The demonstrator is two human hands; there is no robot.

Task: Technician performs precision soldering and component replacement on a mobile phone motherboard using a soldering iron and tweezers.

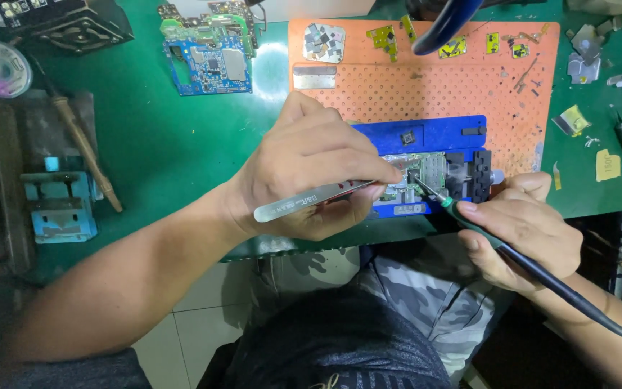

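in the head view, a pair of steel tweezers [311, 201] is pinched in the closed fingers of the left hand [304, 173], the tips pointing right toward a small circuit board [420, 173]. the board is clamped in a blue holder [426, 135] that rests on the lower part of an orange perforated mat [433, 90], near the front edge of the green bench top [167, 137]. a soldering iron [469, 223] with a green collar and a black cable is gripped by the right hand [520, 230], fingers wrapped shut around the handle, and its tip is set on the board just beside the tweezer tips. another blue circuit board [210, 65] is seen lying at the top of the bench, well apart from the hands. small metal shields and brackets [323, 42] are laid along the mat's upper edge. a wooden-handled tool [84, 148] and a small blue vise [60, 205] are seen at the left.
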